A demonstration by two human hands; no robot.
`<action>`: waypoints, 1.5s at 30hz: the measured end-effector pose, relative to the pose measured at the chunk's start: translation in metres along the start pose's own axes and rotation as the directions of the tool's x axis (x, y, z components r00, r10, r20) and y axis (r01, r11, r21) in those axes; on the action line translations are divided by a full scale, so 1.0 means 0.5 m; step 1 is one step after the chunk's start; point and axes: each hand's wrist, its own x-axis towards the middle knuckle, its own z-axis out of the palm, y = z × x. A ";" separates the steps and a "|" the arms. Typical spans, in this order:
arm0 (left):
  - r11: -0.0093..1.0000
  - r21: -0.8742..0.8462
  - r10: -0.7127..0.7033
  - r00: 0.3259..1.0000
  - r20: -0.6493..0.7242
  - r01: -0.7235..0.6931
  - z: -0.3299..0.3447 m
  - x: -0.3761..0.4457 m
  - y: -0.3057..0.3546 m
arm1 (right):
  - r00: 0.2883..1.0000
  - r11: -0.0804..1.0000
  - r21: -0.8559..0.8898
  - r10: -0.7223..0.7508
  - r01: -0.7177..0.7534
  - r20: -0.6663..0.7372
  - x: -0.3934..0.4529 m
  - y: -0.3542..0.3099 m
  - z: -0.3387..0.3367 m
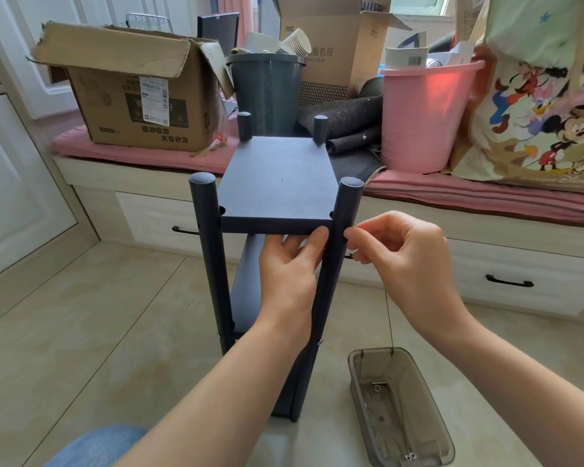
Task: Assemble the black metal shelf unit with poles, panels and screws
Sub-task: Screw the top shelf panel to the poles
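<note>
A black metal shelf unit stands upright on the tiled floor in front of me. Its top panel sits between the poles, with a lower panel under it. My left hand presses up under the top panel's front edge next to the near right pole. My right hand pinches at the right side of that same pole, level with the panel; something small may be between its fingertips, but I cannot make it out. The near left pole stands free.
A grey translucent tray with a few small screws lies on the floor at the lower right. Behind the unit runs a bench with drawers, carrying a cardboard box, a dark bucket and a pink bucket.
</note>
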 end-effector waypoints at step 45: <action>0.999 0.029 -0.014 1.000 0.017 0.013 -0.001 -0.002 -0.001 | 0.989 0.970 -0.202 -0.143 0.135 -0.027 0.002 -0.005 -0.004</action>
